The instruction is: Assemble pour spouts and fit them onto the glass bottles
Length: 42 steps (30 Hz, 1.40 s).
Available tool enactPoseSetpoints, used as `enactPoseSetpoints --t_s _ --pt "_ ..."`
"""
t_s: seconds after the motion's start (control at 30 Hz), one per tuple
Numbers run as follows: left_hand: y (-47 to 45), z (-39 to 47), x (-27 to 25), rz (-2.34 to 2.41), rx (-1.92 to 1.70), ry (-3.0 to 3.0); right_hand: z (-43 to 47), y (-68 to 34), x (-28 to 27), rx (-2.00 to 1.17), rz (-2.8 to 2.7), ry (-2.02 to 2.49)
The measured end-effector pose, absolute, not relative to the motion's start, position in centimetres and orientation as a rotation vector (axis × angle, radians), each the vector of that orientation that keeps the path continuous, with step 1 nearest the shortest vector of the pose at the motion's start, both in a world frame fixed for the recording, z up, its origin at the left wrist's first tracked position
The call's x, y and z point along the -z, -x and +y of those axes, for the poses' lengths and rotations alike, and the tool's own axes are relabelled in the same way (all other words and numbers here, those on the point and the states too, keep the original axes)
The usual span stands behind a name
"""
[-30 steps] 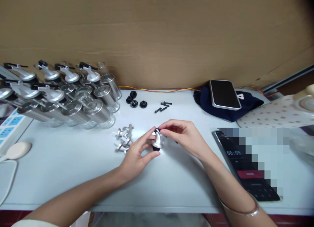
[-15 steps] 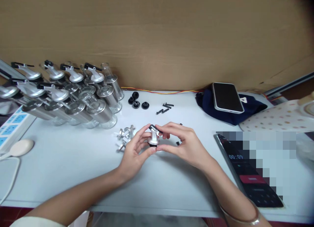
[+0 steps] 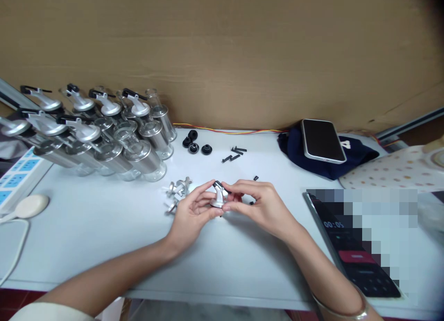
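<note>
A silver bottle pour spout (image 3: 217, 201) with a black lever cap is held between both hands above the table. My left hand (image 3: 193, 210) grips it from the left, thumb at the base and index finger near the cap. My right hand (image 3: 261, 200) pinches it from the right, fingers by the black lever and thumb low at the base. Just left of my left hand lie several silver spout pieces (image 3: 179, 190). Behind the hands are several black stoppers (image 3: 206, 149) and thin black levers (image 3: 237, 151). A small black part (image 3: 255, 178) lies beyond my right hand.
Glass-and-metal bottles (image 3: 144, 159), several topped with spouts, crowd the left back. A power strip (image 3: 21, 175) and white cable sit at far left. On the right are a dark cloth (image 3: 294, 152) with a device (image 3: 323, 140) on it, and a phone (image 3: 350, 247).
The spout has tilted slightly in my fingers, and less of its black underside shows. My right thumb has shifted a little along the base. The camera view has moved slightly.
</note>
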<state>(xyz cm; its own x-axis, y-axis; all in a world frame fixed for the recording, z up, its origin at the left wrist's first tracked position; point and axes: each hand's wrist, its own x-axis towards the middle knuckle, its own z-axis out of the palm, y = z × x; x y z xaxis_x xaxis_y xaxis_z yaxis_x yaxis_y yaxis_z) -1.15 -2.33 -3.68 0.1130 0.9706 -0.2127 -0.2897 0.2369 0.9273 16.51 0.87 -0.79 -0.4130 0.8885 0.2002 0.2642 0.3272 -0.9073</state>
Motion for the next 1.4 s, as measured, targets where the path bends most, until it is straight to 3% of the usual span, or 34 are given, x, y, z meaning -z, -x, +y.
enactPoseSetpoints --t_s 0.9,1.4 --pt "1.2 -2.5 3.5 1.055 -1.113 -0.869 0.4 -16.3 0.2 -1.138 -1.858 1.101" --pt "1.7 -2.6 3.2 1.035 -1.22 -1.194 0.4 -16.7 -0.1 -1.065 -1.891 0.997"
